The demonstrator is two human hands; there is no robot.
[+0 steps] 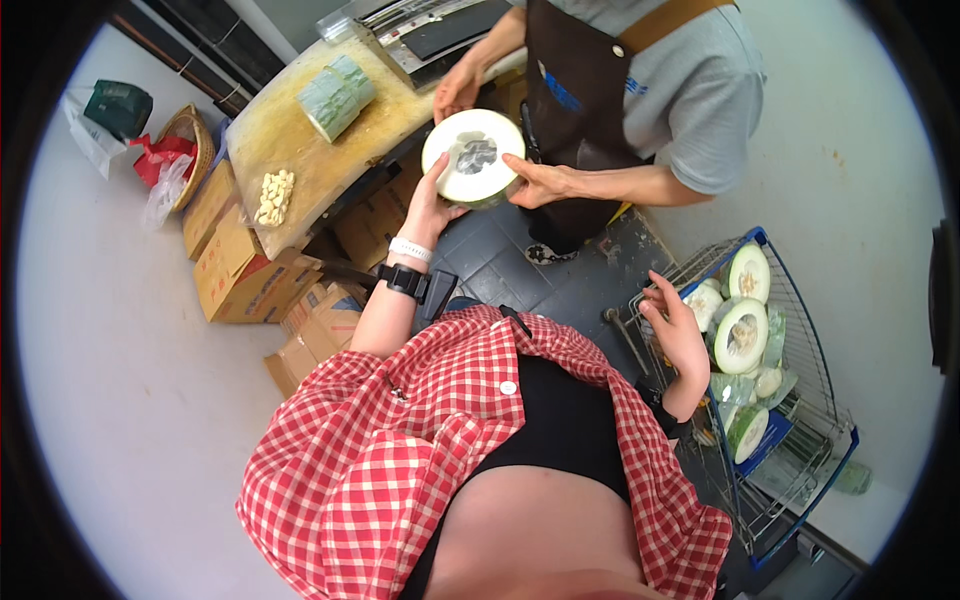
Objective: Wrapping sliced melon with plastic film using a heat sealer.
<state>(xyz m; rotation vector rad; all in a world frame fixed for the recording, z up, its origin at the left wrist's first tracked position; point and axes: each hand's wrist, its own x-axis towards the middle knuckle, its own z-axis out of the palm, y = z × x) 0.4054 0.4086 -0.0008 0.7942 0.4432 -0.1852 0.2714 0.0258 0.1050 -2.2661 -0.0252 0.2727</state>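
A thick round of winter melon [474, 185], its cut white face with a hollow core turned up, is in my left hand [433, 196], thumb on the face and fingers under the side. A co-worker's hand [541, 182] also grips its right side, and that person's other hand [457, 88] is behind it. Off to the right, my right hand [677, 328] is empty with fingers apart, over the near side of a blue-rimmed wire cart [810, 322]. Inside the cart lie several melon pieces, among them a cut half [741, 336], some in film.
On the stained worktop [300, 161] lie a wrapped winter melon section [337, 97] and a pack of peeled garlic cloves [274, 198]. A film-wrapping machine [442, 34] stands behind. Cardboard boxes [251, 277] and a wicker basket [201, 157] are at left. The co-worker in a dark apron [581, 97] stands opposite.
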